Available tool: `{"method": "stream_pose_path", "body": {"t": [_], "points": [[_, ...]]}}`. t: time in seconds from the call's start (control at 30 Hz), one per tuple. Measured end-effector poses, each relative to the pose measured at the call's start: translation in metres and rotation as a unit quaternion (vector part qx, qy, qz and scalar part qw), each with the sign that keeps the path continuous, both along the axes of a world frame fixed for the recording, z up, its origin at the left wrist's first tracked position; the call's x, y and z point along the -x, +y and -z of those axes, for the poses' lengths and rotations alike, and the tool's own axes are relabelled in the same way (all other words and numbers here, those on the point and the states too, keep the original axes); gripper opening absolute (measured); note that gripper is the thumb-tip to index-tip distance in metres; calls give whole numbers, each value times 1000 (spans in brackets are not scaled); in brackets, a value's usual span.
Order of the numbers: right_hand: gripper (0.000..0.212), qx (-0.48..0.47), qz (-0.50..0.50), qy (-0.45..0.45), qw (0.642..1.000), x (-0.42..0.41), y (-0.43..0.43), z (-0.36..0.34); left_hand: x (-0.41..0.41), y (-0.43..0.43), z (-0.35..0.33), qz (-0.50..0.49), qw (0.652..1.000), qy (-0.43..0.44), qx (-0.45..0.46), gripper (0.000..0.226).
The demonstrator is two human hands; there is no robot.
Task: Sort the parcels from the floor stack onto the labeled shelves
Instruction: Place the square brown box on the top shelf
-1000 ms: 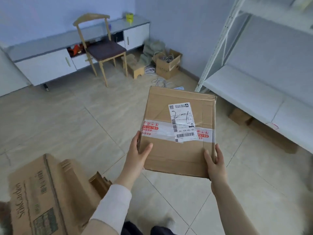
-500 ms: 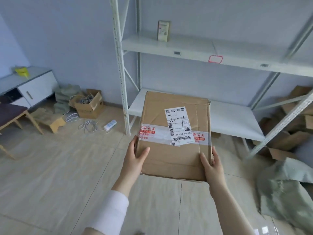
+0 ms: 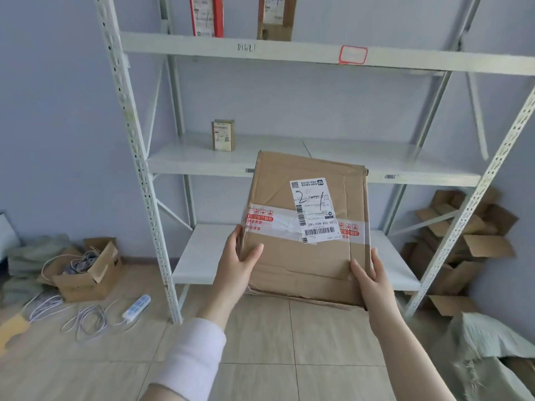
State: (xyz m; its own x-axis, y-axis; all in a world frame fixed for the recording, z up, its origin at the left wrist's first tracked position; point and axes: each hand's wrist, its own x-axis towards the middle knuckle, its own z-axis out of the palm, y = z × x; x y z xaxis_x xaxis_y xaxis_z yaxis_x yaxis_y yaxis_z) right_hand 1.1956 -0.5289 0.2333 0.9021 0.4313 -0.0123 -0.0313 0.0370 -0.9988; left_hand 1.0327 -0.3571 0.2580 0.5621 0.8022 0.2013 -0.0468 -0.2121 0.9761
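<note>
Now nearer the shelves point(image 3: 188, 162), parcel point(image 3: 292, 267) higher.

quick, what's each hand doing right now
Left hand: grips the left edge of the cardboard box, thumb on its front.
Right hand: grips the box's lower right corner, thumb on its front.

Bright, soft, even daylight with a cool bluish cast; shadows faint and diffuse. Sharpest at centre on the parcel point(image 3: 307, 256) label; smeared toward 8 and 4 o'clock. Wide-angle bowing of the rack uprights point(image 3: 137, 157) at 9 and 3 o'clock.
</note>
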Motion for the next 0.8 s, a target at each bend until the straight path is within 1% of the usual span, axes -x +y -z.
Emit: {"method": "stream_pose_path", "body": {"t": [0.13, 0.33, 0.47, 0.7, 0.8], "points": [[67, -26, 5, -27, 999, -57, 23, -24, -55, 23, -29, 11, 1000, -15, -20, 62], [64, -88, 17, -71, 993, -144, 47, -77, -151, 52, -78, 12, 996, -53, -78, 63], [63, -104, 24, -107, 988, -205, 63, -113, -208, 67, -115, 11, 991, -72, -109, 62], [64, -142, 29, -165, 976, -284, 104, -181, -286, 105, -181, 4, 982, -114, -149, 63], [64, -160, 34, -195, 967, -312, 125, -219, -316, 124, -218, 3, 976, -126, -180, 63]]}}
